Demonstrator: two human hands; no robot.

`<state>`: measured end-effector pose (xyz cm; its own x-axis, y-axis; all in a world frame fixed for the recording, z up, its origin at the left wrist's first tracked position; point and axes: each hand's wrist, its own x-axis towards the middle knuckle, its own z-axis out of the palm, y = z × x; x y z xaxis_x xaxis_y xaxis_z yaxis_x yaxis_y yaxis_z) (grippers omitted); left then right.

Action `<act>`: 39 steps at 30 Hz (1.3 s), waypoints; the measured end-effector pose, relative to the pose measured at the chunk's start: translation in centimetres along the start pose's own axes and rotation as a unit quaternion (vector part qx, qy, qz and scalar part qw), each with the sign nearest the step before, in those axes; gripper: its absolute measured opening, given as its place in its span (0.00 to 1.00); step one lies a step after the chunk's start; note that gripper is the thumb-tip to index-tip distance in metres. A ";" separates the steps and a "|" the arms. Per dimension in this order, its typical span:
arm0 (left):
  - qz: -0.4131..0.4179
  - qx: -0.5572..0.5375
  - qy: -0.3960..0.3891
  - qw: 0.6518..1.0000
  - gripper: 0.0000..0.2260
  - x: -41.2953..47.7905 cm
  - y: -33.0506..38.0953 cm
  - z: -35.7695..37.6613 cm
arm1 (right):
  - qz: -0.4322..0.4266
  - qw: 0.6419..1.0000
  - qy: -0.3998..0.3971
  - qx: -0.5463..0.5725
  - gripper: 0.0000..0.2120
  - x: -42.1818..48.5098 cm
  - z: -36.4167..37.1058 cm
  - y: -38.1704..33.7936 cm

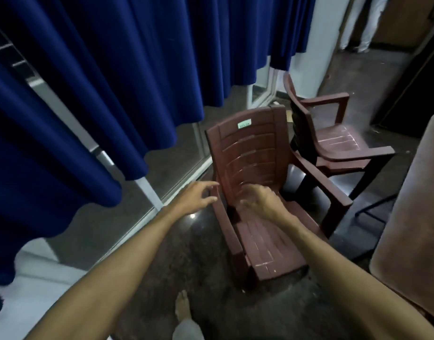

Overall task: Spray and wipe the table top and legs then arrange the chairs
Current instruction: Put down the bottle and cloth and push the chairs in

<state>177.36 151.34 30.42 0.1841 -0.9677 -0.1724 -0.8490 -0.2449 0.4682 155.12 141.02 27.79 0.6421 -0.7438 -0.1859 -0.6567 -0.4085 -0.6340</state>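
Both our forearms run up from the bottom edge toward the near chair (257, 182), bare foot (183, 306) on the dark floor (176, 253) between them. Our left hand (195, 198) is at the chair's left side, fingers spread and curled, thumb and forefinger tips right at the left edge of the backrest where the armrest meets it; contact vs. a small gap, cannot tell. Nothing is gripped. Our right hand (257, 201) hovers over the back of the seat, palm down, fingers loosely apart and motion-blurred (exact finger pose unclear), holding nothing.

Near chair: maroon plastic, armrests, slatted back with a small pale sticker (244, 123) near the top, standing upright on the floor, seat facing us. Second chair (333, 141) of the same type sits just behind and to the right, facing right; it looks like two stacked, since a second seat edge shows below the first.

Table (412, 217) with its brown top fills the right edge, corner rounded, near the first chair's right armrest. Blue curtains (100, 82) hang along the left and top, above a glass panel with a white frame (147, 187).
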 end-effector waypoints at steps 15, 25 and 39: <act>0.285 0.109 -0.091 0.948 0.22 32.8 -8.4 -14.6 | 0.242 0.941 0.216 0.099 0.31 24.0 0.2 -9.0; 0.493 0.301 -0.203 0.791 0.32 49.4 -3.0 -12.8 | 0.381 0.880 0.237 0.158 0.46 36.5 1.0 -8.2; 0.755 0.487 -0.216 0.383 0.31 63.1 3.6 -4.6 | 0.576 0.728 0.256 0.270 0.46 47.8 -0.7 -8.6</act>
<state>188.24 89.17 25.23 -0.8013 0.1891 -0.5676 0.3525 0.9158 -0.1925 191.19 108.60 24.91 -0.5343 -0.5846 -0.6105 -0.3026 0.8067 -0.5076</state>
